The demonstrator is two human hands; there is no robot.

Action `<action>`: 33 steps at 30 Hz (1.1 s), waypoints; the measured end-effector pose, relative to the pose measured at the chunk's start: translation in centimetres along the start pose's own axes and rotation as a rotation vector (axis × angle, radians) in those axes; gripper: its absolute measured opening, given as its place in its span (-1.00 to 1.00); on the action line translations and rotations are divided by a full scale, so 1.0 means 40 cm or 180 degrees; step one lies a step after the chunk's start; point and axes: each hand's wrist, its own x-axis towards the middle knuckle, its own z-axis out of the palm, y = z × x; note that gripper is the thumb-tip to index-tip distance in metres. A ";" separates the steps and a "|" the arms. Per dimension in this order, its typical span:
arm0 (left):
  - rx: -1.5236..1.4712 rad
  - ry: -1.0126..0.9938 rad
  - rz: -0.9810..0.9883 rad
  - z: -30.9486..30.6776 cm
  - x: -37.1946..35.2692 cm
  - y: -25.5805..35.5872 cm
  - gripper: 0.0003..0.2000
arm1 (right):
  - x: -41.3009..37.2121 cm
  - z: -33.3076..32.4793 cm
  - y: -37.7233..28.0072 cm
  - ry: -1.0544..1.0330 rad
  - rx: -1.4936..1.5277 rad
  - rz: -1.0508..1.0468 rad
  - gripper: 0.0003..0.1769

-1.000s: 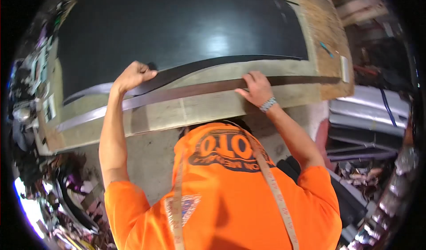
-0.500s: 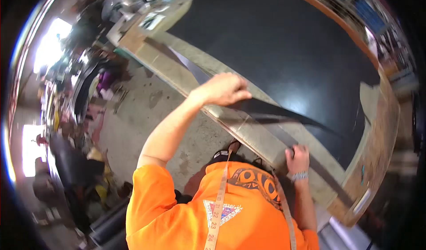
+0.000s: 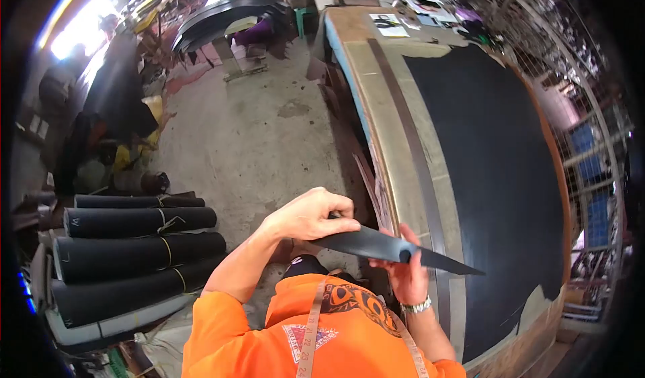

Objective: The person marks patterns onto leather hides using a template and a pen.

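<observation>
My left hand (image 3: 312, 215) is closed on one end of a narrow black strip (image 3: 366, 242), which looks like leather. The strip slants down to the right and tapers to a point over the table. My right hand (image 3: 408, 280), with a watch at the wrist, is around the middle of the strip. Between its fingers shows a small dark round-ended object (image 3: 404, 252); its kind I cannot make out. A large black sheet (image 3: 500, 170), likely leather, lies flat on the table (image 3: 383, 116). Beside its near edge runs a long straight dark band (image 3: 406, 119).
Several black rolls (image 3: 141, 249) tied with cord are stacked at the left. Papers (image 3: 388, 25) lie at the table's far end. A wire rack (image 3: 594, 156) stands along the right. Dark sheets drape over a stand (image 3: 232, 15) on the concrete floor (image 3: 262, 136).
The view has swung left. My left hand has brought the strip off the table toward my body. My right hand has risen from the tabletop to the strip.
</observation>
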 end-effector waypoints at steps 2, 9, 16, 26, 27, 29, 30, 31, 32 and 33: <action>-0.0027 0.0498 -0.0294 -0.073 -0.057 -0.068 -0.74 | 0.138 0.080 0.001 0.0110 -0.0151 0.0511 -0.35; -0.1062 0.1268 -0.0829 -0.374 -0.375 -0.389 -0.38 | 0.579 0.459 0.174 -0.0874 0.0088 0.1051 -0.52; -0.0371 0.2997 -0.1525 -0.511 -0.701 -0.460 -0.73 | 0.794 0.700 0.350 -0.1544 -0.0912 0.2430 -0.50; -0.0754 0.5704 -0.0681 -0.252 -0.715 -0.238 -0.77 | 0.823 0.955 0.491 -0.5706 -0.2035 -0.0770 0.37; -0.1188 0.6027 -0.0167 -0.221 -0.698 -0.238 -0.77 | 0.766 0.982 0.532 -0.6055 -0.1870 -0.0723 0.59; -0.2016 0.6430 0.0826 -0.150 -0.686 -0.116 -0.79 | 0.654 1.002 0.582 -0.6529 -0.1200 -0.0226 0.59; -0.2084 0.6516 0.1304 -0.128 -0.685 -0.073 -0.81 | 0.623 1.011 0.609 -0.6817 -0.1022 -0.0003 0.58; -0.2444 0.7251 0.1703 -0.092 -0.681 -0.037 -0.81 | 0.568 1.005 0.622 -0.6862 -0.0821 0.1366 0.51; -0.2829 0.7904 0.2174 -0.054 -0.683 -0.001 -0.79 | 0.514 0.986 0.629 -0.6857 -0.0563 0.1615 0.43; -0.2826 0.7512 0.2735 -0.026 -0.699 0.062 -0.72 | 0.456 0.969 0.625 -0.6989 -0.0568 0.1422 0.32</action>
